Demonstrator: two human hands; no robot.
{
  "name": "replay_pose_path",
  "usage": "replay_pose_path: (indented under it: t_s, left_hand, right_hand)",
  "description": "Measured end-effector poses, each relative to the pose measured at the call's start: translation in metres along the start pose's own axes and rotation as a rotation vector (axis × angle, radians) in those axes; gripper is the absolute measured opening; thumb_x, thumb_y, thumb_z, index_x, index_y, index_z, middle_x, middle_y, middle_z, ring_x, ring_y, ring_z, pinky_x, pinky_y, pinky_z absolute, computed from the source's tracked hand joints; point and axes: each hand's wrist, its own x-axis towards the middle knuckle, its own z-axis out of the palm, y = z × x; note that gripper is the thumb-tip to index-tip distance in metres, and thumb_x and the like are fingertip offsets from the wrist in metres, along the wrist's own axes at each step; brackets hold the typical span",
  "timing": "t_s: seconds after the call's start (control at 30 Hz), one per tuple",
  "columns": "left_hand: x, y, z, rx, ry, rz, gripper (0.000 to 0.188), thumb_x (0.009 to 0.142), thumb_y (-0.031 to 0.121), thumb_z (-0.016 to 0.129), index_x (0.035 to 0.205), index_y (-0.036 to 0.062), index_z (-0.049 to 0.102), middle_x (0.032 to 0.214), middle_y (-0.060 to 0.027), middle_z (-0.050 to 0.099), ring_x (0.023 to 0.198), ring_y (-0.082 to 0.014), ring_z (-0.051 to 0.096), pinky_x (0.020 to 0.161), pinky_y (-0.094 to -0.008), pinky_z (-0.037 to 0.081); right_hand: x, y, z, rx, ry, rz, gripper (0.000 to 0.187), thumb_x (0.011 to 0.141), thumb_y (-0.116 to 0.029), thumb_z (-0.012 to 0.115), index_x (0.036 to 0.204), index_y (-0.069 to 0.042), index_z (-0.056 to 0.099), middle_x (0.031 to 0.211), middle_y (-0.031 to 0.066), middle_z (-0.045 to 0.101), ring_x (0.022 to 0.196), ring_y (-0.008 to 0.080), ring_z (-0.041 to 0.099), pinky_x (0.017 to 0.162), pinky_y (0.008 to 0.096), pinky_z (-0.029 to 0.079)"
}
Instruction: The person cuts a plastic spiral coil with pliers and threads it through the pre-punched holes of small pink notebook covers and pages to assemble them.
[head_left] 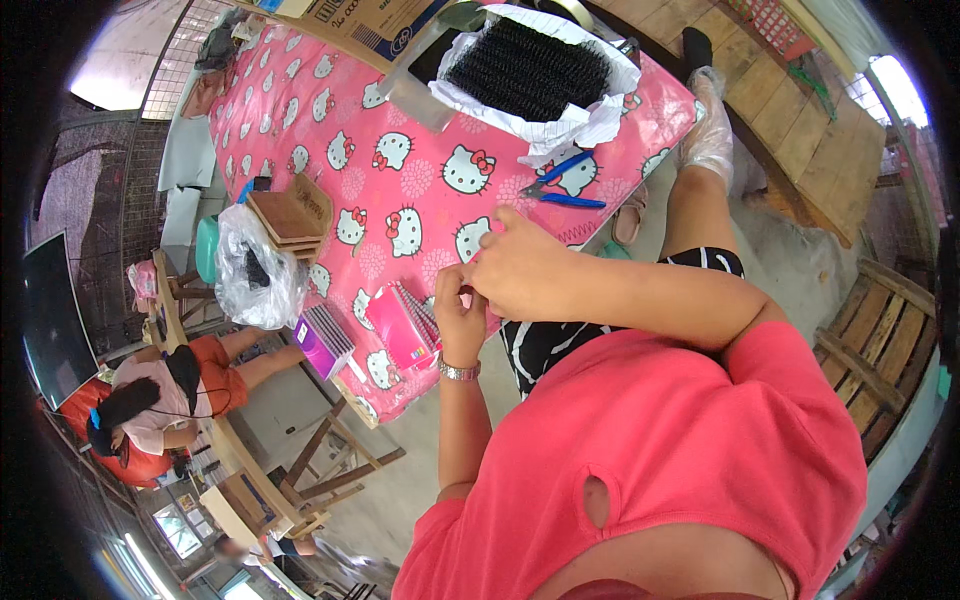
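My left hand [460,318], with a metal-banded watch [459,371] on its wrist, meets my right hand [522,262] over the near edge of the table. The fingers of both are closed together, and whatever they pinch is too small or hidden to make out. Just left of them lie pink spiral notebooks [398,328] and purple spiral notebooks [322,342]. Beyond my right hand, blue-handled pliers [567,184] rest with their jaws parted. At the far side, many black coiled pieces [530,65] lie in rows on crumpled white paper [545,133].
Pink cartoon-cat cloth [420,180] covers the table. A cardboard box [365,28] stands at its far edge. Brown box-like pieces [290,215] and a clear plastic bag [255,290] sit at the left. A wooden bench [790,110] is at right; another person [150,400] is at far left.
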Motion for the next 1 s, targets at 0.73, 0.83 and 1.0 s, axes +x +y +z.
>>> replay_pose_path:
  t_s: [0.73,0.83,1.0]
  left_hand:
    - [0.0,-0.021,0.015,-0.346,0.087,-0.069,0.03,0.078,-0.012,0.064,0.105,-0.0012,0.057,0.098,-0.006,0.062,0.088,-0.0116,0.061,0.077,-0.0263,0.051]
    - [-0.006,-0.023,0.009,-0.38,0.094,-0.108,0.028,0.081,-0.011,0.065,0.105,-0.0005,0.057,0.098,-0.0058,0.061,0.088,-0.0117,0.06,0.077,-0.026,0.05]
    - [-0.017,-0.031,0.002,-0.511,0.296,-0.147,0.021,0.092,-0.004,0.06,0.111,-0.002,0.051,0.103,-0.0084,0.058,0.087,-0.0147,0.061,0.074,-0.0269,0.053]
  right_hand:
    - [0.012,0.017,0.041,0.021,-0.178,0.064,0.027,0.074,-0.037,0.068,0.079,-0.01,0.071,0.075,0.0085,0.069,0.079,0.0254,0.066,0.094,0.0495,0.038]
    - [0.019,0.029,0.011,0.118,-0.249,0.107,0.037,0.077,-0.044,0.067,0.083,-0.008,0.072,0.077,0.0121,0.069,0.083,0.0288,0.067,0.09,0.0507,0.041]
    - [-0.004,0.094,0.009,0.371,-0.136,0.427,0.039,0.088,-0.041,0.06,0.098,-0.005,0.069,0.093,0.017,0.068,0.09,0.0355,0.065,0.09,0.0494,0.044]
